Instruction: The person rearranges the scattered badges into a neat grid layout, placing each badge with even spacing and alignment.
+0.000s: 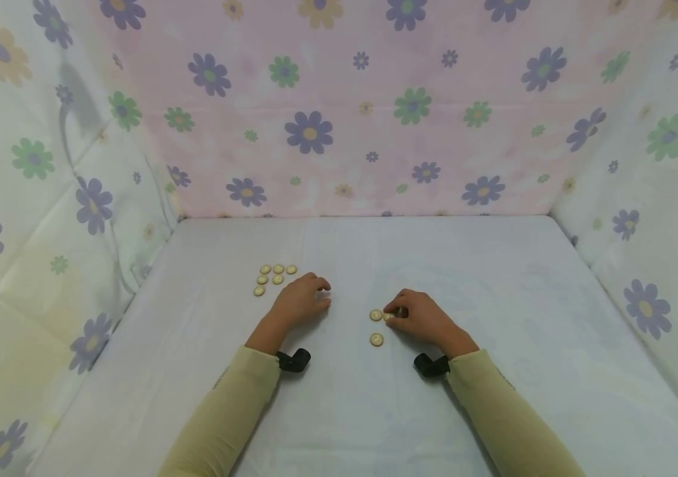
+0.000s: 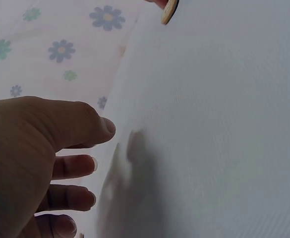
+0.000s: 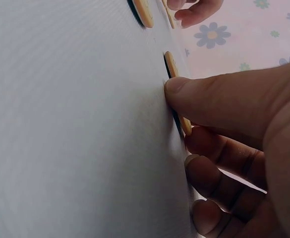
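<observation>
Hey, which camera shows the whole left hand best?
The head view: it alone frames the whole left hand, wrist included. The left wrist view is closer, showing thumb and fingers large, but the picture's left edge cuts the hand off. The right wrist view catches only some fingers at its top edge.

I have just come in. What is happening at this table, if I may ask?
A person's right hand pinches a small disc between thumb and fingers, with two more discs lying close by on the table. The left hand holds nothing, its fingers loosely bent. Beyond it, to the left, six discs lie in rows of three, two and one.
</observation>
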The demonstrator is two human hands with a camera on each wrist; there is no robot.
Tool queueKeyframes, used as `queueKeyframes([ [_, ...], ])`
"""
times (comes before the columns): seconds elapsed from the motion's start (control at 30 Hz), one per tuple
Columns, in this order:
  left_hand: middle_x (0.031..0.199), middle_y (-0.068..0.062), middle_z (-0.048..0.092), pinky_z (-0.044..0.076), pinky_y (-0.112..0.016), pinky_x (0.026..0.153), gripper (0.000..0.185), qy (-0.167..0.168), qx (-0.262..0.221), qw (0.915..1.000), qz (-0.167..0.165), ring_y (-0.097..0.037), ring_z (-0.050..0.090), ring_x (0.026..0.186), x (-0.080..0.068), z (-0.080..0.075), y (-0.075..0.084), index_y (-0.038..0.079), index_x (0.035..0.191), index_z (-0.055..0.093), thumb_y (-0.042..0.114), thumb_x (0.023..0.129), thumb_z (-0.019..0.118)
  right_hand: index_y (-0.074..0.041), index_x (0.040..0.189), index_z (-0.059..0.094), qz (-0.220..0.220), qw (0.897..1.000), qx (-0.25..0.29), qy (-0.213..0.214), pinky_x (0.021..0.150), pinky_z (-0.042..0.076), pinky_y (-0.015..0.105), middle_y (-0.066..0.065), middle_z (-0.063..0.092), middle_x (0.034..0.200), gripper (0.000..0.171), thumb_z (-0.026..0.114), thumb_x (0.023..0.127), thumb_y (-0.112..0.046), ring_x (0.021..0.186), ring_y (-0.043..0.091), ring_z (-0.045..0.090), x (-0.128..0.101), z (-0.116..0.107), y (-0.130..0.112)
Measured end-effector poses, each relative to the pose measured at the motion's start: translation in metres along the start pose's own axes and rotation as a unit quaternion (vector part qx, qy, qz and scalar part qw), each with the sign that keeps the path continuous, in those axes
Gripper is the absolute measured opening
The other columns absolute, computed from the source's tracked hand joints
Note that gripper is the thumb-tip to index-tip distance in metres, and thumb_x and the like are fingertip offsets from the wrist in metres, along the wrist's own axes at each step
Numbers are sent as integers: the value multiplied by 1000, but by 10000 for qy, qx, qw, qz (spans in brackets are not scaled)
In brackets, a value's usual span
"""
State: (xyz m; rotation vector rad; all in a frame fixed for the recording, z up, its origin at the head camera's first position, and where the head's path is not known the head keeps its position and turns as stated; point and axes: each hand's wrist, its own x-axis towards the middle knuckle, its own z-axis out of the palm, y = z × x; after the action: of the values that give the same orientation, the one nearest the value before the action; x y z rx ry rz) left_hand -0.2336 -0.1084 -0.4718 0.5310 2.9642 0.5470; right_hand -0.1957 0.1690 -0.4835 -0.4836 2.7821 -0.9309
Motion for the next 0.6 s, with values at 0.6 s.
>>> queueKeyframes([
  [0.6, 109, -3, 63, 50, -38, 89, 28, -475, -55, 9985, 263, -20, 61, 100, 1, 10, 33, 14, 113, 68, 27, 88, 67, -20, 105, 73, 16, 9999, -89, -67, 74, 44, 30, -7, 62, 98, 20, 73, 86, -27, 83, 11, 52, 2, 1, 0],
])
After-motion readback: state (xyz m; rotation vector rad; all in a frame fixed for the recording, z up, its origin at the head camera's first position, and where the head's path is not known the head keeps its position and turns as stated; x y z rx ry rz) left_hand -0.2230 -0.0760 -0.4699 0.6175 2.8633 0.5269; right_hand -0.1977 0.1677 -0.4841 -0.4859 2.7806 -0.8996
